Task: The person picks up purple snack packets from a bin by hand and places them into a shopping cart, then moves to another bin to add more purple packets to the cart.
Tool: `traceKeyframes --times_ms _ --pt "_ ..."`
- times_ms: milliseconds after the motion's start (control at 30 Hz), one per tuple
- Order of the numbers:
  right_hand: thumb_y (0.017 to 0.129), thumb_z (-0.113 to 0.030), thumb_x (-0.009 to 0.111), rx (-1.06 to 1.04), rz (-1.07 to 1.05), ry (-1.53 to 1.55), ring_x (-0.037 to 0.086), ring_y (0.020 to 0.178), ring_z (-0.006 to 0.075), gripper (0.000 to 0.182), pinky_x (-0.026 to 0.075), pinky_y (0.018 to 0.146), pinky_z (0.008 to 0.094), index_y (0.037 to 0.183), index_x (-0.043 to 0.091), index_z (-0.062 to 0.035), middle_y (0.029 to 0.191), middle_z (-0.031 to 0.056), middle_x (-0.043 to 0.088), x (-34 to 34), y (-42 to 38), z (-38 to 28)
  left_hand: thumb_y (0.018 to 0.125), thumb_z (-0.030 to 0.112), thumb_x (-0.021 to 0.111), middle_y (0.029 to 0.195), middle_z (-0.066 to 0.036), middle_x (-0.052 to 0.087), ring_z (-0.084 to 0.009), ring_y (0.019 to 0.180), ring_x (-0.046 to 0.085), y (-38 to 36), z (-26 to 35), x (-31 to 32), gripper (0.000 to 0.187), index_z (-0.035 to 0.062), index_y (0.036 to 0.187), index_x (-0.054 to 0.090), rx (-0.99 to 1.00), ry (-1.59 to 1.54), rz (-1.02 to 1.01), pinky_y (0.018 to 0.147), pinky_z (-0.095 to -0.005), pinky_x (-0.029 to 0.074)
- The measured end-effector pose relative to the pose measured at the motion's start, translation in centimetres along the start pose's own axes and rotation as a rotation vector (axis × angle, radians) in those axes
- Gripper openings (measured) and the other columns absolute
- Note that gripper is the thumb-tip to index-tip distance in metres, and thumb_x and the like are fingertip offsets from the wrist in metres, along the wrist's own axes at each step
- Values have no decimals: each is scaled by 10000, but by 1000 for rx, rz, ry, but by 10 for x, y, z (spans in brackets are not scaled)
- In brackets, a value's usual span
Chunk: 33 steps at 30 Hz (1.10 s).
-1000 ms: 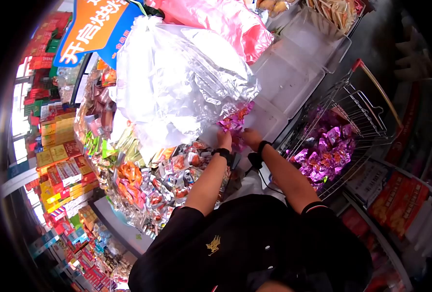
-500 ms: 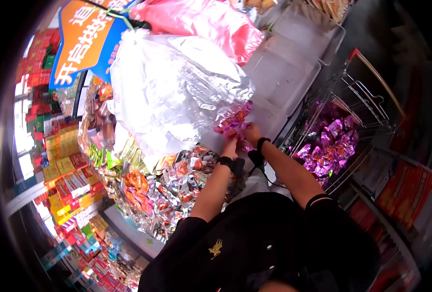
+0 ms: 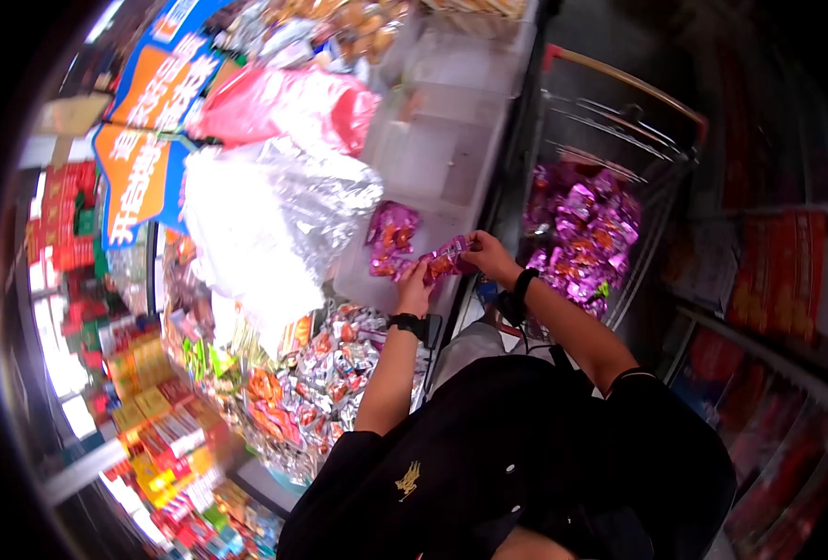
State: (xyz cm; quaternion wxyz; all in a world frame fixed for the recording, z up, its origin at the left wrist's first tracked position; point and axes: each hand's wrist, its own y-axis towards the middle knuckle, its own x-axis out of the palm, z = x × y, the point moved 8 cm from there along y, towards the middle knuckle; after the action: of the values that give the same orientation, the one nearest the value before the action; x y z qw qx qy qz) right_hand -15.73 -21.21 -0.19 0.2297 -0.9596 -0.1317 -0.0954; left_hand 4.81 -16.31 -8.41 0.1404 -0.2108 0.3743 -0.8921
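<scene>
My left hand and my right hand hold a strip of purple packets between them, one at each end, fingers pinched on it. More purple packets lie in the pale bin, just beyond my left hand. Beside them hang clear plastic bags. To the right of my right hand, a wire shopping cart holds a heap of shiny purple packets.
A pink bag hangs by an orange and blue sign. Mixed wrapped candies fill the bin at lower left. Stacked boxes stand far left, and shelves with red packages are at the right.
The view has shifted, so the cart and bags sit further left. My hands have come away from the clear bags, and the purple strip is now stretched between them.
</scene>
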Motion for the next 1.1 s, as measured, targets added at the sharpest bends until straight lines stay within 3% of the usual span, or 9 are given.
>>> traceKeyframes --times_ms 267,333,400,533,633,800,900,1000,1100 --pt "846 -128 543 76 460 -117 588 811 153 259 469 716 267 1056 564 22 932 80 620 -168 -92 91 923 164 492 1056 -109 575 -217 943 596 -76 -76 147 277 -3 1143 497 123 489 -181 782 -334 530" --pt "837 -138 534 35 549 -198 585 767 148 256 459 664 273 1025 576 31 900 65 612 -192 -124 77 914 148 491 1061 -113 574 -218 945 597 -42 -138 154 283 -5 1151 489 239 611 -439 782 -334 529" --pt "836 -136 533 98 510 -222 579 784 143 272 452 677 268 1043 570 36 899 61 610 -219 -140 82 898 131 505 1066 -113 573 -213 936 599 -49 -159 181 319 -2 1185 465 129 672 -515 774 -320 527" --pt "800 -152 549 -227 660 -116 584 923 207 377 456 770 313 1129 546 33 1006 132 618 -256 -185 25 895 130 508 1066 -105 574 -197 921 600 -28 -170 249 369 5 1234 429 579 789 -755 753 -298 520" --pt "819 -187 560 -285 860 -417 606 887 212 397 469 762 308 1154 545 26 960 156 633 -294 -205 16 895 124 506 1051 -98 573 -183 891 597 16 -184 250 388 9 1254 414 647 858 -662 746 -289 514" --pt "761 -197 602 2 736 -253 574 1030 319 435 434 873 363 1116 548 48 1092 222 596 -300 -199 47 902 127 498 1049 -96 558 -184 868 587 -63 -139 249 361 7 1235 428 140 564 -418 771 -300 507" --pt "761 -207 595 -83 764 -345 597 955 336 413 453 829 382 1085 551 45 1070 216 603 -275 -189 54 915 129 471 1059 -96 554 -195 888 590 -23 -159 195 302 15 1194 458 385 651 -519 784 -319 506" --pt "810 -178 550 -34 601 -250 610 905 249 334 472 774 349 1075 549 26 974 154 617 -235 -180 36 918 118 458 1052 -89 556 -196 891 592 -31 -152 141 248 23 1146 485 160 257 -439 769 -328 512" --pt "833 -154 524 -35 431 -155 606 846 189 281 477 742 304 1052 566 16 897 106 620 -203 -129 71 919 106 450 1034 -85 564 -189 874 594 -37 -123 95 229 31 1130 493 211 382 -364 739 -323 516"
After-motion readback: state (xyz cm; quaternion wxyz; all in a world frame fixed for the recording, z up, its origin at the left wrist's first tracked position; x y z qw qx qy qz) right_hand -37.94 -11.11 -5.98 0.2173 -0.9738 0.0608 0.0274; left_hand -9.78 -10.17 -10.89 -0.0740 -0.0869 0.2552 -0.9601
